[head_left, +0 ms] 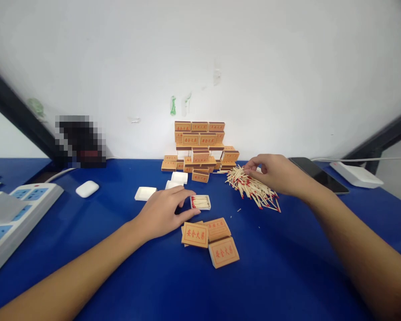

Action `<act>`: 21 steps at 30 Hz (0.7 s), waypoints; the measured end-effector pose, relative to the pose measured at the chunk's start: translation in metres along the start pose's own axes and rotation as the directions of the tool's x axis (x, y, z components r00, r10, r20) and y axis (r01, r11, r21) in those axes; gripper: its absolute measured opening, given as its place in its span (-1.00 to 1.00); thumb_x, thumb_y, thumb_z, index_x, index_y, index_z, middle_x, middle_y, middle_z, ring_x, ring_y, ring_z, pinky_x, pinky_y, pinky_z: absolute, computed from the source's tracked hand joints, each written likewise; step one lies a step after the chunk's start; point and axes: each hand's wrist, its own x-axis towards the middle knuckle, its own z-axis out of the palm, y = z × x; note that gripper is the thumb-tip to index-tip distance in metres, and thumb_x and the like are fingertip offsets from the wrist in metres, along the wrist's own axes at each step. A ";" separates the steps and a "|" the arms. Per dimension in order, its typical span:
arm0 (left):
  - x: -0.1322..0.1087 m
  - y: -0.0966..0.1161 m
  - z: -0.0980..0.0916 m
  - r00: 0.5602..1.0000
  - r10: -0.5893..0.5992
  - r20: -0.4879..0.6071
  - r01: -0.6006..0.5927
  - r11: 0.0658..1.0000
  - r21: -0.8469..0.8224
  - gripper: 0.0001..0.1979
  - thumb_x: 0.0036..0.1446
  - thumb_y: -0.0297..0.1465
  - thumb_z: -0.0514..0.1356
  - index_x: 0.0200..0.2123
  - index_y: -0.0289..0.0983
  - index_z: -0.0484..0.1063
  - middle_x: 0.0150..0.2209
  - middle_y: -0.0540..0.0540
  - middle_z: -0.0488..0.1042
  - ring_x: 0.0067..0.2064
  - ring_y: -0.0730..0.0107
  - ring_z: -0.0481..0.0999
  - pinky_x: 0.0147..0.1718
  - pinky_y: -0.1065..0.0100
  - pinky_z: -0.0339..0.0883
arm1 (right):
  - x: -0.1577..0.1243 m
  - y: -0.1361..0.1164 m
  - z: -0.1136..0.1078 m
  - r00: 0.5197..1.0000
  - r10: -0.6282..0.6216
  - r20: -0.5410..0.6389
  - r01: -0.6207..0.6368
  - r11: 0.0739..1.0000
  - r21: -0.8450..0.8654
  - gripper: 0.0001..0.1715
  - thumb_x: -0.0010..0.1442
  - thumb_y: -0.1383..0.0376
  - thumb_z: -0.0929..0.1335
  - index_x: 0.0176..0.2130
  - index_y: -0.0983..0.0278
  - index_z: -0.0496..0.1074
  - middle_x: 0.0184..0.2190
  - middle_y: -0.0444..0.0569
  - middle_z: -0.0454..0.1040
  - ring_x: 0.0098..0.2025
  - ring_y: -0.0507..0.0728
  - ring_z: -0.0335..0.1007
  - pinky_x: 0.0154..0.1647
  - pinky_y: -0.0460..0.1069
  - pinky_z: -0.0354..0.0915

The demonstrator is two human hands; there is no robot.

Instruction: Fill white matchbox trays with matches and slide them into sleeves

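Nearest on the glossy blue tabletop (pixel 137 276), at least 3 flat orange cardboard matchboxes printed in red (pixel 223 252) lie in an overlapping cluster. Off to the left is a wide white plastic power strip with blue sockets (pixel 36 209). Just beyond the cluster, the left hand (pixel 167 205) holds the left end of a small white cardboard tray of red-tipped matches (pixel 201 202), thumb on its near side and index finger on its far side. To the right, the right hand (pixel 270 171) reaches over a loose heap of red-tipped wooden matches (pixel 254 189), thumb and index finger close together at its far left part; I cannot tell whether they grip any. Behind the left hand sit 3 more white trays (pixel 145 193), with a small rounded white plastic case (pixel 87 189) farther left. Beyond the heap lie a flat black phone-like slab (pixel 316 174) and a flat white box (pixel 356 174). Farthest, a tiered stack of orange matchboxes (pixel 200 156) stands before the white wall (pixel 270 80).
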 end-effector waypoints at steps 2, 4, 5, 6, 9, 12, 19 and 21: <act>0.000 0.000 0.000 1.000 0.004 0.001 -0.004 1.000 0.001 -0.63 0.35 -0.11 0.27 0.10 -0.16 0.53 -0.30 0.02 0.49 -0.37 0.39 0.47 -0.39 0.32 0.25 | -0.003 -0.001 -0.002 1.000 0.003 0.027 -0.002 1.000 -0.014 -0.68 0.25 0.07 0.34 -0.33 0.20 0.60 -0.43 -0.01 0.58 -0.44 0.12 0.36 -0.40 0.02 0.17; -0.001 0.000 0.000 1.000 0.004 0.003 -0.004 1.000 0.005 -0.64 0.35 -0.11 0.27 0.09 -0.16 0.54 -0.29 0.02 0.49 -0.36 0.39 0.47 -0.38 0.32 0.25 | -0.007 -0.002 -0.004 0.997 0.010 0.072 -0.008 0.999 -0.037 -0.64 0.25 0.03 0.36 -0.40 0.20 0.56 -0.48 -0.02 0.57 -0.47 0.11 0.35 -0.41 0.02 0.16; -0.001 0.000 0.000 1.000 0.002 0.001 -0.002 1.000 0.006 -0.64 0.36 -0.12 0.27 0.09 -0.16 0.53 -0.29 0.02 0.49 -0.36 0.38 0.48 -0.38 0.31 0.26 | -0.010 -0.003 -0.005 0.994 0.020 0.105 -0.015 0.999 -0.050 -0.60 0.25 0.00 0.36 -0.45 0.20 0.53 -0.51 -0.02 0.55 -0.50 0.10 0.34 -0.43 0.02 0.15; -0.001 0.000 0.000 1.000 0.002 0.002 -0.002 1.000 0.007 -0.65 0.36 -0.12 0.27 0.09 -0.16 0.53 -0.29 0.01 0.50 -0.36 0.38 0.48 -0.38 0.32 0.26 | -0.012 -0.004 -0.005 0.990 0.033 0.138 -0.025 0.998 -0.062 -0.55 0.26 -0.02 0.35 -0.50 0.19 0.51 -0.55 -0.03 0.53 -0.52 0.09 0.32 -0.45 0.03 0.13; 0.000 0.000 0.000 1.000 0.005 0.002 -0.005 1.000 0.008 -0.64 0.36 -0.11 0.27 0.09 -0.17 0.53 -0.29 0.01 0.50 -0.36 0.38 0.48 -0.39 0.32 0.25 | -0.018 -0.010 -0.004 0.978 0.073 0.193 -0.055 0.994 -0.099 -0.49 0.28 -0.05 0.34 -0.55 0.18 0.47 -0.60 -0.04 0.51 -0.55 0.09 0.32 -0.49 0.03 0.12; 0.001 0.000 0.001 1.000 0.009 0.005 -0.009 1.000 0.013 -0.64 0.36 -0.11 0.26 0.09 -0.17 0.53 -0.29 0.00 0.50 -0.37 0.38 0.47 -0.40 0.32 0.25 | -0.022 -0.017 0.001 0.975 0.118 0.190 -0.087 0.983 -0.161 -0.59 0.22 0.01 0.37 -0.53 0.17 0.48 -0.55 -0.03 0.55 -0.52 0.12 0.38 -0.49 0.04 0.15; 0.001 -0.001 0.002 1.000 0.017 -0.010 -0.016 1.000 0.017 -0.64 0.35 -0.11 0.26 0.08 -0.17 0.54 -0.30 0.00 0.50 -0.38 0.40 0.47 -0.40 0.32 0.26 | -0.025 -0.019 0.014 0.977 0.091 0.195 -0.066 0.989 -0.130 -0.81 0.10 0.19 0.41 -0.51 0.15 0.47 -0.58 -0.08 0.53 -0.56 0.11 0.37 -0.53 0.03 0.11; 0.001 -0.001 0.002 1.000 0.014 -0.009 -0.014 1.000 0.018 -0.64 0.35 -0.11 0.27 0.08 -0.17 0.54 -0.30 0.01 0.50 -0.39 0.40 0.46 -0.40 0.33 0.26 | -0.025 -0.020 0.017 0.980 0.080 0.183 -0.055 0.989 -0.137 -0.83 0.07 0.22 0.42 -0.53 0.15 0.44 -0.60 -0.10 0.50 -0.57 0.11 0.35 -0.54 0.03 0.08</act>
